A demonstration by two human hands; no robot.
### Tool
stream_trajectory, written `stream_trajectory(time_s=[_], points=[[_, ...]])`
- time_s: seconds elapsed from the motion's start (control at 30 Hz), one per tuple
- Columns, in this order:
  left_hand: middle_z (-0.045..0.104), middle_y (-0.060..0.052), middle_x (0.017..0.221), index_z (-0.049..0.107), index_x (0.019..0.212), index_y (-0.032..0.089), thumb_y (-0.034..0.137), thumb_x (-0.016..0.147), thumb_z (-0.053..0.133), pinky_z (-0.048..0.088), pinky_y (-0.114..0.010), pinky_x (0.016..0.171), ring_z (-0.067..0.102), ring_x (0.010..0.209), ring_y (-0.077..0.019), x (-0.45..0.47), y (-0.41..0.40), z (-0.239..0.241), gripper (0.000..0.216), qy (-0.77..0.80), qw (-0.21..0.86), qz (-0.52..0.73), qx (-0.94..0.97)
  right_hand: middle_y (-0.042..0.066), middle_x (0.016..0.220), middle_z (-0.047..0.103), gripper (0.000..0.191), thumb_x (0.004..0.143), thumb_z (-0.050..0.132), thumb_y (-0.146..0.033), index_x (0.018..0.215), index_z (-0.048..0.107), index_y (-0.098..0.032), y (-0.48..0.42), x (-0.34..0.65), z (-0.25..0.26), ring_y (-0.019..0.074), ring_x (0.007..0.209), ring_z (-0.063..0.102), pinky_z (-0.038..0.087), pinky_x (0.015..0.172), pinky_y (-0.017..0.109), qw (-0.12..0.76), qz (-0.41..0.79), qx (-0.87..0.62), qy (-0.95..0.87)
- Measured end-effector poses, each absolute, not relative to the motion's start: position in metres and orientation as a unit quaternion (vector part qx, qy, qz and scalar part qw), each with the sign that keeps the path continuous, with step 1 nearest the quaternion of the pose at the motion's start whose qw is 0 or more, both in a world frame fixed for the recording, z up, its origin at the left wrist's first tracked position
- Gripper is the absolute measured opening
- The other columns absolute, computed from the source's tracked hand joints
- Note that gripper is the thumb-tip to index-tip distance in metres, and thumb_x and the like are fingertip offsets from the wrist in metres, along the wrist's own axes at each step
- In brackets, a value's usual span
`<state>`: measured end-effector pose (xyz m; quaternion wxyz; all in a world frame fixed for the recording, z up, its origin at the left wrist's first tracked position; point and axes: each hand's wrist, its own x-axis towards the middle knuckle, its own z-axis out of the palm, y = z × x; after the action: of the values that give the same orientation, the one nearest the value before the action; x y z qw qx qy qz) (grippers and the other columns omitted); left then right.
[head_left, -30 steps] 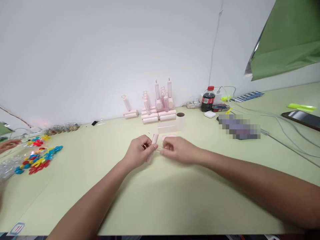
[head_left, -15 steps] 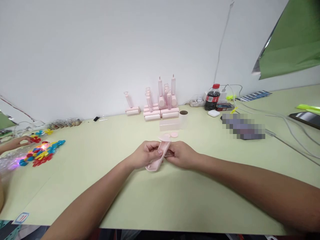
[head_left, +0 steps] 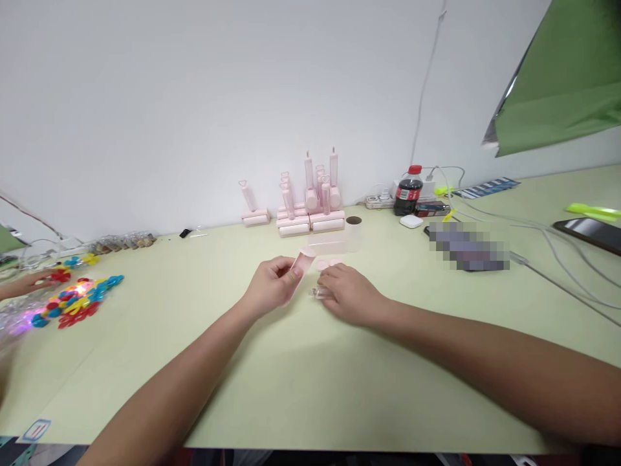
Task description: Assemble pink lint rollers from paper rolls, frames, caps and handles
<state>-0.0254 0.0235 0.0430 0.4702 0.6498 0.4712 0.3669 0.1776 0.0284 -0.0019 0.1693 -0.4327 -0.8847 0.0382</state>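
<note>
My left hand is closed round a long pink plastic piece, which points up and away from me. Just to its right, my right hand is curled low over the pale green table, its fingers pinched on a small clear part. Two round pink caps lie on the table just beyond my hands. A translucent pink block lies behind them.
A cluster of pink pieces stands on pink bases by the wall. At the right are a cola bottle, cables and a dark phone. Coloured plastic pieces lie far left, where another person's hand rests.
The pink piece lay across between both hands half a second ago; now only my left hand holds it, raised and tilted away. My right hand has let go and dropped toward the table.
</note>
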Motion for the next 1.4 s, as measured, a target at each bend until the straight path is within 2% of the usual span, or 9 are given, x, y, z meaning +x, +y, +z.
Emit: stream_trajectory(time_s=[0.07,0.17,0.33,0.5,0.6,0.8,1.17,1.3,1.4], points=[[0.044,0.007,0.050,0.061,0.084,0.017,0.051,0.083,0.059,0.033,-0.022,0.044,0.042,0.040,-0.0084,-0.026,0.034,0.047,0.034,0.504,0.396,0.352,0.682,0.017,0.124,0.062,0.029,0.088,0.053,-0.031,0.105,0.067,-0.012,0.028,0.176,-0.007,0.0356,0.119,0.050,0.036,0.100,0.045,0.164,-0.006,-0.416,-0.895],[0.055,0.003,0.061,0.064,0.081,0.018,0.043,0.086,0.052,0.039,-0.025,0.053,0.050,0.048,-0.0111,-0.025,0.056,0.048,0.028,0.527,0.256,0.310,0.749,0.019,0.145,0.047,0.051,0.092,0.049,-0.042,0.128,0.058,-0.008,0.029,0.176,-0.013,0.0438,0.134,0.034,0.024,0.110,0.055,0.134,-0.018,-0.449,-0.883],[0.063,-0.004,0.080,0.069,0.084,0.020,0.035,0.089,0.048,0.040,-0.028,0.062,0.057,0.072,-0.0184,-0.011,0.089,0.046,0.027,0.512,0.074,0.213,0.829,0.017,0.147,0.046,0.061,0.092,0.048,-0.047,0.140,0.048,-0.009,0.034,0.178,-0.012,0.0460,0.133,0.035,0.025,0.109,0.057,0.092,0.024,-0.476,-0.874],[0.062,-0.006,0.085,0.069,0.083,0.020,0.033,0.093,0.044,0.038,-0.030,0.061,0.058,0.072,-0.0189,0.011,0.107,0.044,0.030,0.494,-0.030,0.132,0.859,0.017,0.138,0.055,0.054,0.092,0.048,-0.046,0.133,0.053,-0.011,0.033,0.175,-0.003,0.0415,0.120,0.048,0.035,0.101,0.053,0.085,0.034,-0.474,-0.876],[0.062,-0.007,0.084,0.069,0.082,0.018,0.027,0.092,0.045,0.037,-0.031,0.061,0.059,0.077,-0.0209,0.024,0.113,0.041,0.027,0.474,-0.089,0.074,0.873,0.018,0.143,0.050,0.056,0.093,0.047,-0.043,0.137,0.049,-0.009,0.030,0.173,0.000,0.0395,0.121,0.048,0.039,0.098,0.048,0.074,0.052,-0.476,-0.875],[0.064,-0.012,0.087,0.070,0.085,0.014,0.019,0.080,0.061,0.040,-0.036,0.072,0.060,0.090,-0.0267,0.043,0.115,0.024,0.012,0.415,-0.115,0.022,0.902,0.018,0.152,0.040,0.065,0.092,0.046,-0.046,0.144,0.043,-0.007,0.022,0.169,0.001,0.0440,0.134,0.036,0.038,0.102,0.049,0.045,0.106,-0.486,-0.866],[0.065,-0.008,0.088,0.069,0.088,0.019,0.027,0.094,0.042,0.043,-0.033,0.072,0.059,0.085,-0.0218,0.039,0.116,0.028,0.028,0.349,-0.077,0.011,0.934,0.026,0.145,0.045,0.056,0.091,0.048,-0.046,0.127,0.060,-0.006,0.026,0.170,0.001,0.0430,0.142,0.025,0.021,0.112,0.054,0.073,0.093,-0.462,-0.879],[0.067,-0.008,0.098,0.067,0.107,0.017,0.014,0.085,0.049,0.046,-0.034,0.077,0.060,0.091,-0.0225,0.030,0.113,0.032,0.029,0.343,-0.031,0.099,0.933,0.025,0.149,0.039,0.052,0.090,0.048,-0.048,0.124,0.063,-0.012,0.028,0.171,-0.003,0.0457,0.140,0.027,0.020,0.110,0.058,0.084,0.104,-0.465,-0.875],[0.067,-0.008,0.102,0.065,0.111,0.017,0.013,0.090,0.042,0.048,-0.033,0.079,0.061,0.095,-0.0209,0.021,0.099,0.033,0.032,0.389,0.016,0.223,0.894,0.022,0.152,0.035,0.049,0.090,0.049,-0.049,0.124,0.063,-0.017,0.029,0.172,-0.005,0.0497,0.138,0.028,0.024,0.107,0.061,0.089,0.122,-0.466,-0.872]])
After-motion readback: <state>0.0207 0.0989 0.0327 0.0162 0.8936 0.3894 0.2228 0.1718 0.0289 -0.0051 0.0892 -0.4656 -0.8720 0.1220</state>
